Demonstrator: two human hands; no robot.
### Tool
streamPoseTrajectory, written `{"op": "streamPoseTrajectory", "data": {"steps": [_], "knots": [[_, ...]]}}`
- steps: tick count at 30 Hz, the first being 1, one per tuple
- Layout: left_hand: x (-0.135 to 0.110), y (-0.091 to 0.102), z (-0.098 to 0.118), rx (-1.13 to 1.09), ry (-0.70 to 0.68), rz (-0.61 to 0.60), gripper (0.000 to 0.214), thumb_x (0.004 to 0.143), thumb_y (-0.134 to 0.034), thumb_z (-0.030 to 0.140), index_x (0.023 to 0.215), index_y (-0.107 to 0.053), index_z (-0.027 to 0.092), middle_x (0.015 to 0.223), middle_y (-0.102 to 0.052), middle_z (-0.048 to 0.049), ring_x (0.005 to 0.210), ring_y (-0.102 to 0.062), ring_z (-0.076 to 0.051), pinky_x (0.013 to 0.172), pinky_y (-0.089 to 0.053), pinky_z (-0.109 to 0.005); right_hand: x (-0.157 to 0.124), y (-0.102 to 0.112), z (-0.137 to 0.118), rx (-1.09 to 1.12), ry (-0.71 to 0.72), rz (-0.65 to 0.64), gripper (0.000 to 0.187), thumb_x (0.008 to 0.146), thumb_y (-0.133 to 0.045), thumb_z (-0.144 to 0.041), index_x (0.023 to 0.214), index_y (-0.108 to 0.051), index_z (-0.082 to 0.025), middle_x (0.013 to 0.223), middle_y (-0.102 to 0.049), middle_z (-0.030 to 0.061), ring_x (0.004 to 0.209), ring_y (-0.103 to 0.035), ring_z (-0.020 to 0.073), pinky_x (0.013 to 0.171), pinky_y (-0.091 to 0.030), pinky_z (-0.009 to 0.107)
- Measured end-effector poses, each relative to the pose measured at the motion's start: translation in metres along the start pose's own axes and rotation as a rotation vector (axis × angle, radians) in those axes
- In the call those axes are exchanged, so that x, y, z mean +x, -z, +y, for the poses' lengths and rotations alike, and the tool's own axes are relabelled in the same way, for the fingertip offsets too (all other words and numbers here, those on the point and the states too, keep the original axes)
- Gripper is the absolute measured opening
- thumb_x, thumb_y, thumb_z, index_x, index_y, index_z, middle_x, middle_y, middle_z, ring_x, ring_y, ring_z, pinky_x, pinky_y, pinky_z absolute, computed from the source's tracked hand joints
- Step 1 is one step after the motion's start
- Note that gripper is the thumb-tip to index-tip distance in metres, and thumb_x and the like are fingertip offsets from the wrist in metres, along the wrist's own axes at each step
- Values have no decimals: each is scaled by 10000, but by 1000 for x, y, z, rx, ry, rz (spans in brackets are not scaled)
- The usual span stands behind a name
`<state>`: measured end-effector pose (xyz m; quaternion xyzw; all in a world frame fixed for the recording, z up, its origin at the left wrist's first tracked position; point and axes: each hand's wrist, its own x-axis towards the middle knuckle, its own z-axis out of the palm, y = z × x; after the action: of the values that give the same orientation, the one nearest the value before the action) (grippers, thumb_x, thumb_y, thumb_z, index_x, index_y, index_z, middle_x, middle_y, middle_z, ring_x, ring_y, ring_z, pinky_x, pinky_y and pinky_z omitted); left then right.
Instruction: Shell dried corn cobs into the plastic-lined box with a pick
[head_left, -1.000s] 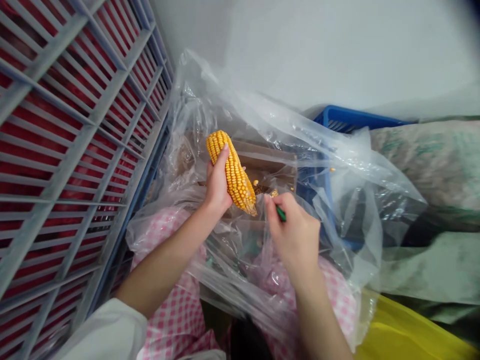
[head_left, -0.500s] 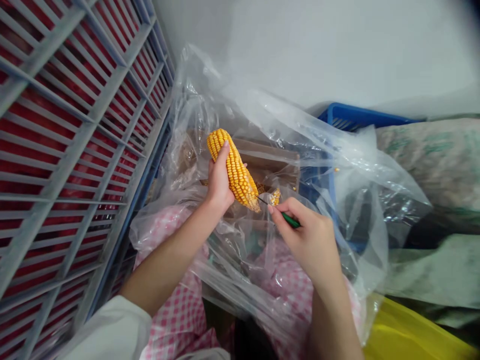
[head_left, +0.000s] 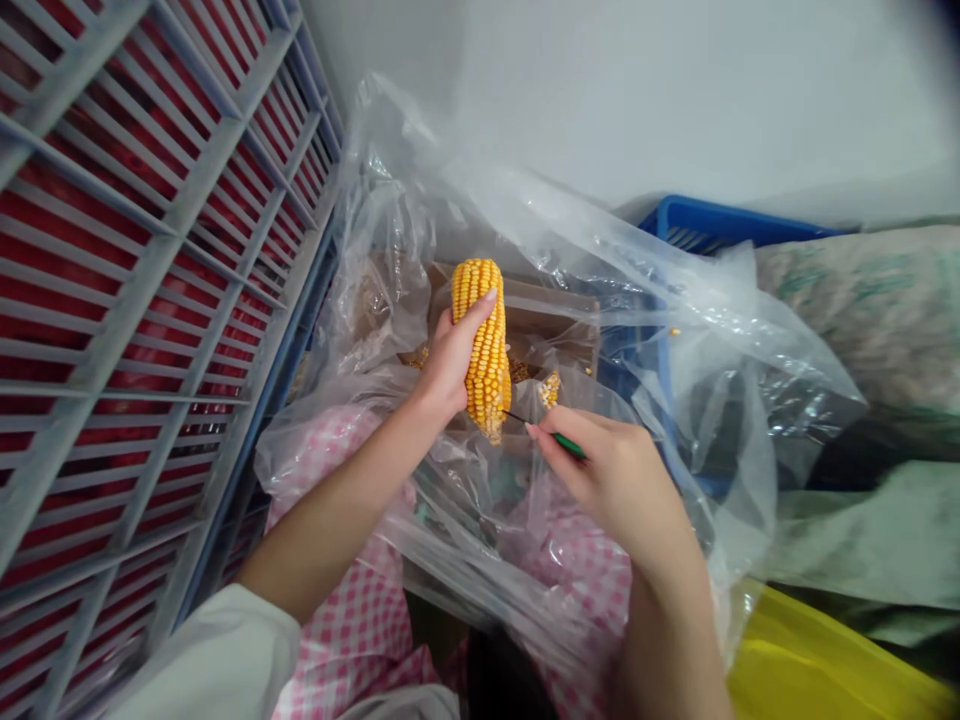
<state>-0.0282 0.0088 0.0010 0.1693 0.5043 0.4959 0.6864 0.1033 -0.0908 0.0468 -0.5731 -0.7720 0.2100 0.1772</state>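
My left hand point(head_left: 451, 362) is wrapped round a yellow ear of corn point(head_left: 485, 350), its thumb lying along the kernels. The ear stands almost straight up and down in view, its pale, ragged end pointing toward me. In my right hand point(head_left: 600, 465) is a thin screwdriver-like tool with a green handle point(head_left: 568, 445). Its dark, slim shaft reaches the lower right side of the ear; whether the tip is between kernels I cannot tell. Just beyond my right fingers is a small clump of kernels point(head_left: 550, 389). Beneath the ear lie a cardboard box point(head_left: 559, 320) and loose kernels, partly covered by plastic.
A clear plastic bag point(head_left: 525, 220) spreads over the box and my lap. Tall slatted crates point(head_left: 169, 255) with red contents rise at the left. To the right are a blue basket point(head_left: 667, 225), a bulky printed sack point(head_left: 870, 310) and a yellow sheet point(head_left: 817, 660). A pale wall stands behind.
My left hand has turned the ear from a slant to nearly upright, shifting its lower end leftward. My right hand has moved slightly left and down with the green-handled tool, keeping beside the ear.
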Motion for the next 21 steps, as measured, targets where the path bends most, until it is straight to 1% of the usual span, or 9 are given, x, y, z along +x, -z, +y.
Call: {"op": "streamPoseTrajectory", "data": {"steps": [5, 8, 11, 14, 17, 19, 21], "knots": [[1, 1, -2, 31, 30, 1, 370, 645, -673, 427, 897, -545, 188, 692, -532, 5, 548, -531, -101, 606, -487, -289, 5, -10, 3, 140, -23, 53, 219, 839, -493, -230, 628, -452, -186, 533, -449, -61, 474, -410, 54, 501, -299, 166], [1, 2, -4, 8, -13, 26, 404, 626, -687, 438, 910, -535, 195, 709, -531, 8, 562, -534, -100, 627, -486, -295, 7, -17, 1, 114, -71, 114, 214, 826, -510, -229, 623, -461, -185, 519, -459, -64, 464, -413, 55, 492, -294, 169], [2, 2, -2, -54, -52, 110, 388, 651, -671, 422, 933, -525, 200, 736, -527, 10, 598, -550, -105, 656, -482, -296, 9, -27, -3, 72, -132, 214, 209, 825, -515, -246, 628, -477, -186, 515, -467, -63, 457, -414, 59, 490, -291, 175], [4, 2, 2, -143, -112, 208, 335, 692, -633, 418, 925, -525, 202, 753, -523, 7, 667, -579, -120, 677, -479, -284, 11, -40, -10, 65, -192, 349, 215, 832, -505, -250, 630, -476, -185, 519, -471, -60, 457, -419, 61, 493, -297, 176], [8, 3, 4, -217, -148, 263, 327, 708, -608, 445, 922, -521, 214, 823, -549, -7, 754, -598, -137, 702, -479, -277, 14, -55, -18, 73, -280, 479, 214, 842, -486, -251, 639, -476, -184, 518, -471, -56, 456, -427, 66, 495, -302, 181], [10, 3, 3, -236, -147, 295, 352, 699, -606, 470, 931, -515, 222, 892, -562, -20, 782, -595, -142, 707, -480, -278, 17, -62, -22, 96, -323, 518, 208, 846, -475, -257, 650, -481, -185, 528, -480, -53, 458, -429, 69, 498, -306, 184], [9, 4, 1, -263, -105, 319, 389, 684, -606, 495, 950, -512, 227, 950, -566, -36, 802, -591, -150, 707, -482, -281, 19, -68, -24, 148, -369, 537, 204, 848, -469, -272, 663, -482, -186, 551, -494, -48, 470, -430, 72, 508, -312, 189]]}}
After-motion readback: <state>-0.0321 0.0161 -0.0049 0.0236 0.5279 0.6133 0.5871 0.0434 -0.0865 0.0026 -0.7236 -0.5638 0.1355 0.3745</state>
